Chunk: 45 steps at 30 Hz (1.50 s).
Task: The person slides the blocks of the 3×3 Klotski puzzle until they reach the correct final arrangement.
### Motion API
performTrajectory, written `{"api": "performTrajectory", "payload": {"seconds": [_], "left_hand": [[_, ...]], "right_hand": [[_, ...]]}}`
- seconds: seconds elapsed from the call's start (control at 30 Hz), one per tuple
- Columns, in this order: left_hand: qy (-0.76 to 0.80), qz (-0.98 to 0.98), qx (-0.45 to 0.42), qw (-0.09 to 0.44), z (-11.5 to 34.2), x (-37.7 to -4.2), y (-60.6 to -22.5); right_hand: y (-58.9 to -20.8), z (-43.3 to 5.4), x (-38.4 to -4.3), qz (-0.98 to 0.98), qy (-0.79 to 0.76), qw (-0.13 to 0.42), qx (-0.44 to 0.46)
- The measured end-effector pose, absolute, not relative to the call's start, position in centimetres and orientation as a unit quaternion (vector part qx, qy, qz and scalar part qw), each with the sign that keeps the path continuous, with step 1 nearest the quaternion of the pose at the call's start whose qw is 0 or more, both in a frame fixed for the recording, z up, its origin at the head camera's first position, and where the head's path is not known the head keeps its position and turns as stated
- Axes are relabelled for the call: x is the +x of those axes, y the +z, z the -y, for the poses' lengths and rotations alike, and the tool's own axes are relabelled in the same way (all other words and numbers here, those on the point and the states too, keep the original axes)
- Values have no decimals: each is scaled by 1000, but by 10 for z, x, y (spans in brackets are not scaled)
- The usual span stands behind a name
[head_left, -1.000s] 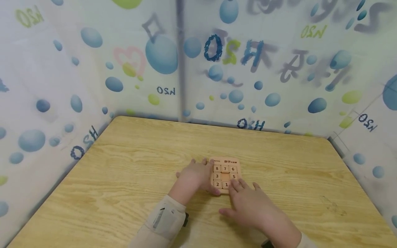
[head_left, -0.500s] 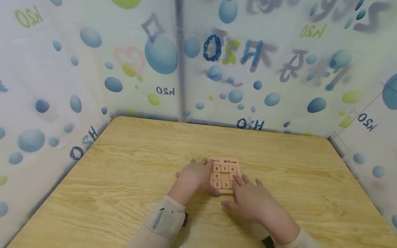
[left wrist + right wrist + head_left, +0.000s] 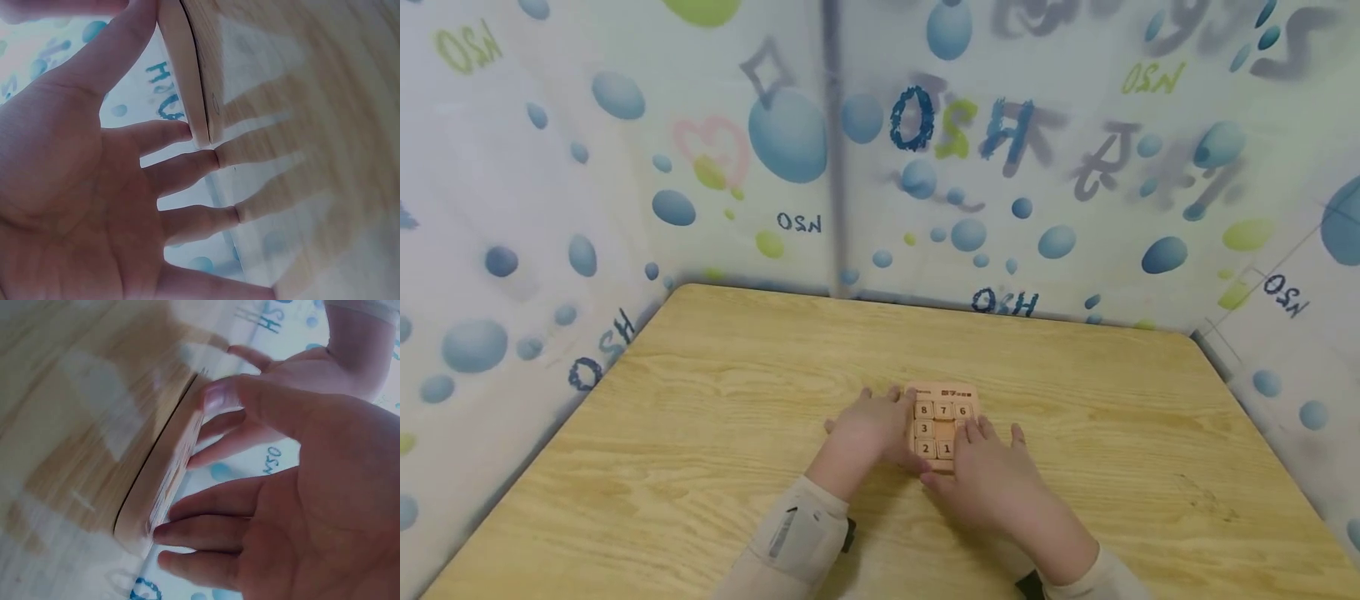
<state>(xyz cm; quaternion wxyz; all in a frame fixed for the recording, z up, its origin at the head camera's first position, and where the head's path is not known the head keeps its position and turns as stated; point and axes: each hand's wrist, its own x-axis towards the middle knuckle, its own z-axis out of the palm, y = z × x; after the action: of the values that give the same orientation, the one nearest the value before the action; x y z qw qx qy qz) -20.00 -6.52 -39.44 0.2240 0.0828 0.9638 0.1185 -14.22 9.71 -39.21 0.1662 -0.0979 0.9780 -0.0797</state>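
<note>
A small wooden number slide puzzle (image 3: 944,430) lies flat on the table, its square tiles printed with dark digits. The 8, 7, 6, 3, 2 and 1 tiles show, and the middle slot has no tile. Along its left side rests my left hand (image 3: 874,427), fingers spread and straight, thumb at the near edge. The left wrist view has an index fingertip against the board's side (image 3: 187,75). My right hand (image 3: 996,479) covers the lower right tiles, fingertips on the right column. In the right wrist view its thumb (image 3: 219,395) touches the near edge and the fingers lie straight.
The pale wood-grain table (image 3: 715,375) extends around the board. Behind and at both sides hang curtains (image 3: 970,208) printed with blue drops and lettering. Light sleeves (image 3: 797,537) cover both forearms, with a dark device (image 3: 848,535) at the left wrist.
My right hand first shifts slightly right, uncovering the 1 tile fully, then comes back left over the 5 tile, its thumb reaching the near edge. The left hand stays put.
</note>
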Motion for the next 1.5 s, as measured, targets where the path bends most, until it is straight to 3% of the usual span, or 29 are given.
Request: {"api": "performTrajectory", "payload": {"seconds": [0.37,0.67,1.13,1.5], "left_hand": [[123,-962,75,231,67,-200,-401],[128,-961,84,228,65,-202,-400],[125,-963,92,221,62,-203,-395],[137,-960,81,229,66,-200,-396]], "right_hand": [[-393,-95,-144,-964,-124,200,-123],[-386,-115,-126,-969,-75,204,-114],[-389,-117,-128,-975,-76,180,-104],[-390,-109,-127,-968,-71,192,-146]]}}
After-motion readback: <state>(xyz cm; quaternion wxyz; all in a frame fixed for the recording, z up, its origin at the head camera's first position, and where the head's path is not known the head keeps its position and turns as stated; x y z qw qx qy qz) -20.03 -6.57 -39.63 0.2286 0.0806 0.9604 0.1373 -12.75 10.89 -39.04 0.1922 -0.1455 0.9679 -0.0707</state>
